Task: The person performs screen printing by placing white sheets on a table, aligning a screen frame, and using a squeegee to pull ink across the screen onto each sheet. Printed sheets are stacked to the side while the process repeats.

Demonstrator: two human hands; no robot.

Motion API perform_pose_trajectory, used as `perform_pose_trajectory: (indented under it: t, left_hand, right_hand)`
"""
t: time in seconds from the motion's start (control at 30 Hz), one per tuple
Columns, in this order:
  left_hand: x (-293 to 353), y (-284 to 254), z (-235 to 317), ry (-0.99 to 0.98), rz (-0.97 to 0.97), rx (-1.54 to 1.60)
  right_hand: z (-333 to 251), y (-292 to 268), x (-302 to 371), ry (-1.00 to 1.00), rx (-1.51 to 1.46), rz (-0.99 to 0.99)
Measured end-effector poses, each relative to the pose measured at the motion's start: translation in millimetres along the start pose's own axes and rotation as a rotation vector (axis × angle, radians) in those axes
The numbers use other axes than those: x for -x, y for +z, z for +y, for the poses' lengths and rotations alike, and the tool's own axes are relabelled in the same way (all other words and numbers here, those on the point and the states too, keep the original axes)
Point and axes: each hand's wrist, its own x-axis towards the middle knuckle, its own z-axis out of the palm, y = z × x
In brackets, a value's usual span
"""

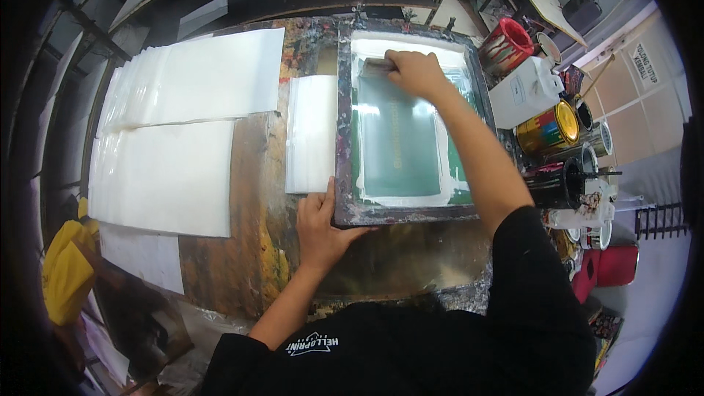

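Observation:
A printing screen in a dark, ink-stained frame [411, 215] lies on the worktable in front of me, to the right. Its mesh [414, 147] is green, with white ink smeared along the borders. My right hand [416, 73] is closed round a squeegee [375, 65] near the mesh's far end; the fingers partly cover the tool. At the frame's near left corner, my left hand [320, 231] rests with forefinger and thumb spread along the two edges. Just beyond that hand, a narrow stack of white sheets [312, 132] lies beside the frame, perhaps partly beneath it.
Two large spreads of white sheets [165, 169] cover the left of the stained table [253, 249]. Along the right edge crowd a red paint can [507, 45], a white jug [524, 92], a yellow can [546, 126] and a black pot [550, 183]. A yellow cloth [67, 271] hangs at left.

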Motion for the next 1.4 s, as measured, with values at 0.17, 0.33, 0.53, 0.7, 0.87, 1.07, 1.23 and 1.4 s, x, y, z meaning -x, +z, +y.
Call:
perform_pose_trajectory:
  t: [0.17,0.33,0.53,0.7,0.87,1.07,1.23,1.4]
  left_hand:
    - [1.8,3.7,-3.2,0.058,0.085,0.151]
    - [8.4,-1.1,0.1,0.006,0.011,0.071]
    - [6.6,3.7,-1.1,0.036,0.060,0.132]
    - [-7.6,-0.1,15.7,-0.010,0.116,0.571]
    - [-56.4,-36.5,74.7,-0.069,0.287,0.893]
    - [-40.5,-26.4,55.7,0.127,0.024,-0.047]
    - [14.1,18.5,15.4,-0.048,-0.202,-0.480]
    - [-11.0,7.5,35.1,-0.018,-0.138,-0.190]
  right_hand:
    - [6.7,2.6,-36.9,0.040,-0.036,0.049]
    - [-29.7,9.6,39.9,-0.046,0.077,0.113]
    - [-86.0,-14.7,189.0,-0.094,0.048,0.004]
    - [-108.9,-59.6,234.4,-0.082,-0.068,0.204]
    - [-111.9,-119.8,188.8,-0.133,0.041,0.716]
    - [-96.0,-180.8,134.0,-0.109,0.067,0.785]
    - [-98.1,-214.9,112.1,-0.107,-0.017,0.720]
    - [-97.5,-237.1,105.0,-0.022,-0.086,0.572]
